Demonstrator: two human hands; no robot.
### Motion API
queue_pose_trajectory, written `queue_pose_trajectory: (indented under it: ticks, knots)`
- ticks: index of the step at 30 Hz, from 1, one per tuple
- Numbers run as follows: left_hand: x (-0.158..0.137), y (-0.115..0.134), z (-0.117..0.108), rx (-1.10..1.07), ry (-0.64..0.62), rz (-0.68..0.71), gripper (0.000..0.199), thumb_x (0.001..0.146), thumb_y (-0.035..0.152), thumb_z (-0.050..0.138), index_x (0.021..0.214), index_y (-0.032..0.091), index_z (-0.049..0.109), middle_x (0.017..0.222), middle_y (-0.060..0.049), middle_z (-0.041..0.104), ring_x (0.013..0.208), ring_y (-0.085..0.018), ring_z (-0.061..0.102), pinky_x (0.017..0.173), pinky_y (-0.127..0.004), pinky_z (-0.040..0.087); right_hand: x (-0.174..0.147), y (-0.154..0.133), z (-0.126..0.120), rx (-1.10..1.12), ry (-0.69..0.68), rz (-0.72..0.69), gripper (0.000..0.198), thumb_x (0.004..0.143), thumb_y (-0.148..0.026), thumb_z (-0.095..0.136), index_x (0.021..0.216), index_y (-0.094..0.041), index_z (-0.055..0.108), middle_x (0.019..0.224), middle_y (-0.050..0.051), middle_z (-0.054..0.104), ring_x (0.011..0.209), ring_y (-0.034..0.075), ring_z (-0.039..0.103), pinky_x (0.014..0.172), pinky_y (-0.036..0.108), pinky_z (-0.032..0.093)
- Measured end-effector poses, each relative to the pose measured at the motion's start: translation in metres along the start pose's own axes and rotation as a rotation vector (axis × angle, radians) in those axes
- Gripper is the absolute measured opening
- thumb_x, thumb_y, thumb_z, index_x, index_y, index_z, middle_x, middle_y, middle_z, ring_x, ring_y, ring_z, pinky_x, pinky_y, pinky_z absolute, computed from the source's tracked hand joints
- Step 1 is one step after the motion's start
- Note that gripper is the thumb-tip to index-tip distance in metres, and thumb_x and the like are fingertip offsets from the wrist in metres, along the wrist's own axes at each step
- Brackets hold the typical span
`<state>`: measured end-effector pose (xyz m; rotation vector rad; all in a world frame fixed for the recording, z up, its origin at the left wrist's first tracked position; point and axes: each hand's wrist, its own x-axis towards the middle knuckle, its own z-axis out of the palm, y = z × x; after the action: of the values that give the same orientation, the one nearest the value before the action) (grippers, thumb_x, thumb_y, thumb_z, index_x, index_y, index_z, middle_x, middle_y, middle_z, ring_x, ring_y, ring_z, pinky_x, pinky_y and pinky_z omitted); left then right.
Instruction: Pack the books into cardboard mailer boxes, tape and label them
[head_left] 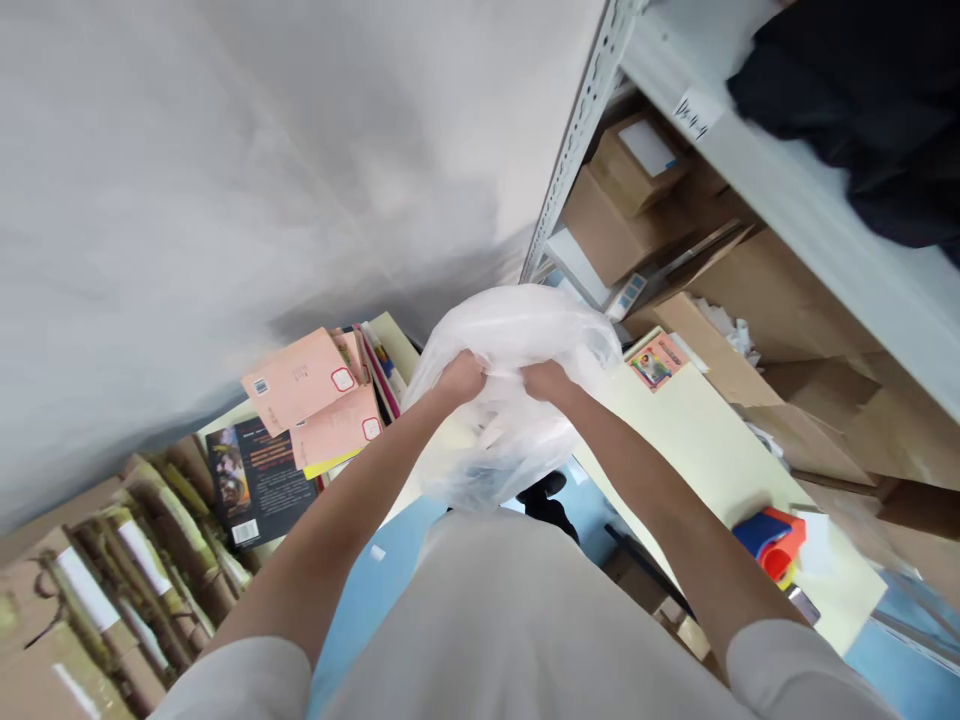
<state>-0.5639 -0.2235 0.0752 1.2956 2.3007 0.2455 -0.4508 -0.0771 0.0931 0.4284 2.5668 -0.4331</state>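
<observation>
A large translucent white plastic bag (517, 320) hangs in front of my chest. My left hand (463, 378) is closed on its gathered middle. A short way to the right, my right hand (546, 382) grips the same bag, with a fold of plastic stretched between both fists. Something pale shows dimly through the lower part of the bag, but I cannot make out what it is. Both forearms reach forward over a pale table (652, 430), and the bag hides part of it.
Pink books (300, 375) and a black book (259, 480) lie at left, beside upright cardboard bundles (112, 580). A pink picture card (656, 360) and a red-blue tape dispenser (772, 540) lie on the table at right. Metal shelving (720, 130) with cardboard boxes (622, 190) rises at right.
</observation>
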Motion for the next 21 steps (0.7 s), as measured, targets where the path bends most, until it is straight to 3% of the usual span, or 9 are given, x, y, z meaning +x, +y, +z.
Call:
queue_pose_trajectory:
  ticks: [6, 9, 12, 13, 17, 21]
  knots:
    - [-0.044, 0.028, -0.061, -0.24, 0.252, 0.319, 0.034, 0.09, 0.026, 0.034, 0.1, 0.02, 0.066, 0.096, -0.005, 0.07, 0.093, -0.02, 0.062, 0.089, -0.035, 0.045, -0.07, -0.017, -0.05, -0.113, 0.134, 0.046, 0.031, 0.081, -0.012, 0.05, 0.11, -0.021, 0.06, 0.112, 0.012, 0.06, 0.098, 0.024, 0.061, 0.083, 0.037, 0.043]
    - [-0.055, 0.041, -0.071, -0.236, 0.382, 0.243, 0.03, 0.089, 0.028, 0.037, 0.092, 0.021, 0.066, 0.094, -0.005, 0.07, 0.094, -0.021, 0.061, 0.091, -0.038, 0.042, -0.089, -0.028, -0.052, -0.118, 0.292, 0.093, 0.038, 0.081, -0.021, 0.058, 0.119, -0.021, 0.055, 0.124, 0.014, 0.054, 0.11, 0.029, 0.054, 0.095, 0.046, 0.034]
    - [-0.053, 0.048, -0.076, -0.256, 0.447, 0.11, 0.028, 0.089, 0.027, 0.039, 0.085, 0.021, 0.066, 0.095, -0.005, 0.07, 0.098, -0.022, 0.06, 0.092, -0.039, 0.04, -0.098, -0.032, -0.05, -0.054, 0.499, 0.056, 0.062, 0.077, -0.038, 0.066, 0.133, -0.024, 0.045, 0.143, 0.013, 0.037, 0.13, 0.033, 0.033, 0.104, 0.051, 0.021]
    - [-0.052, 0.049, -0.078, -0.271, 0.456, 0.102, 0.027, 0.088, 0.026, 0.039, 0.084, 0.021, 0.065, 0.095, -0.005, 0.07, 0.098, -0.022, 0.059, 0.092, -0.039, 0.04, -0.099, -0.031, -0.049, -0.011, 0.556, 0.025, 0.06, 0.078, -0.042, 0.064, 0.133, -0.024, 0.046, 0.144, 0.012, 0.035, 0.131, 0.032, 0.031, 0.106, 0.05, 0.02]
    - [-0.049, 0.052, -0.087, -0.34, 0.509, 0.184, 0.027, 0.087, 0.023, 0.038, 0.087, 0.021, 0.065, 0.087, -0.004, 0.069, 0.09, -0.019, 0.061, 0.087, -0.035, 0.042, -0.106, -0.03, -0.056, 0.194, 0.664, -0.096, 0.032, 0.089, -0.037, 0.048, 0.113, -0.022, 0.063, 0.122, 0.01, 0.055, 0.116, 0.023, 0.048, 0.101, 0.039, 0.03]
    - [-0.052, 0.064, -0.104, -0.474, 0.519, 0.331, 0.028, 0.089, 0.026, 0.036, 0.088, 0.019, 0.063, 0.075, -0.002, 0.066, 0.067, -0.014, 0.059, 0.066, -0.026, 0.045, -0.108, -0.04, -0.068, 0.332, 0.674, -0.204, 0.057, 0.075, -0.042, 0.065, 0.126, -0.02, 0.051, 0.121, 0.01, 0.055, 0.109, 0.023, 0.052, 0.092, 0.035, 0.04]
